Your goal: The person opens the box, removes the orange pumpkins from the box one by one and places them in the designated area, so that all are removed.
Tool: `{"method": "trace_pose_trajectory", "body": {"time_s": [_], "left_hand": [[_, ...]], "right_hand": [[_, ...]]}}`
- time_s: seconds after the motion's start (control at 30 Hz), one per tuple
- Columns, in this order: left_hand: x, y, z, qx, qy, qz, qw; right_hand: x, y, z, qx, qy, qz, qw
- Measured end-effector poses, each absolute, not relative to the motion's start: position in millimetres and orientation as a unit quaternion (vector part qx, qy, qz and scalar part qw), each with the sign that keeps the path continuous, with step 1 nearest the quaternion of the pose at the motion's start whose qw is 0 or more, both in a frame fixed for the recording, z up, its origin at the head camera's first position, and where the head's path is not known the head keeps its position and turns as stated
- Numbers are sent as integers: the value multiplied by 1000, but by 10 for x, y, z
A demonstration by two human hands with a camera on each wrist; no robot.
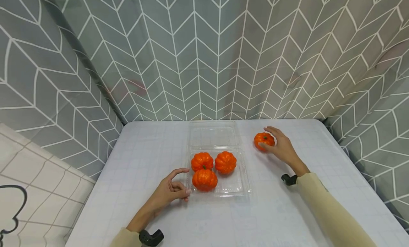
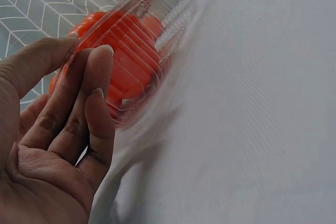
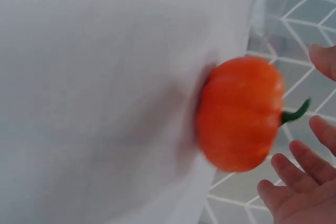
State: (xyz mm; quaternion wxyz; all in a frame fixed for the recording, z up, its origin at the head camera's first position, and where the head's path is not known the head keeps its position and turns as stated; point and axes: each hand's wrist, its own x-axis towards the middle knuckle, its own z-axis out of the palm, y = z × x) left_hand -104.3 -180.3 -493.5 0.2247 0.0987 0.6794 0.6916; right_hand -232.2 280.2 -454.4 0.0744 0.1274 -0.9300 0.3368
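Note:
A clear plastic clamshell container (image 1: 231,185) lies opened out on the table, its lid toward the back. In its base sit three orange toy pumpkins (image 1: 205,180), two behind and one in front at the left. My left hand (image 1: 170,190) is at the container's left side; in the left wrist view its fingers pinch the rim and lie against the clear wall (image 2: 139,40). At the right, a fourth orange pumpkin (image 1: 263,140) with a green stem (image 3: 296,113) stands on the table. My right hand (image 1: 282,146) reaches over it, fingers spread, apart from it in the right wrist view.
A white cloth covers the table (image 1: 143,147). Behind it and along the sides hang grey curtains (image 1: 207,62) with a white zigzag pattern. Each wrist carries a black strap mount (image 1: 151,237).

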Motion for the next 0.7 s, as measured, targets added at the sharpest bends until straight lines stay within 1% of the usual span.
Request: {"method": "trace_pose_trajectory", "body": {"time_s": [0.33, 0.7], "left_hand": [[-1037, -1798, -4909, 102, 676, 695, 223], [-1026, -1798, -4908, 104, 676, 694, 222]], "right_hand": [[-2172, 2540, -4345, 167, -914, 349, 120], [-2000, 2222, -4227, 215, -899, 367, 100]]}}
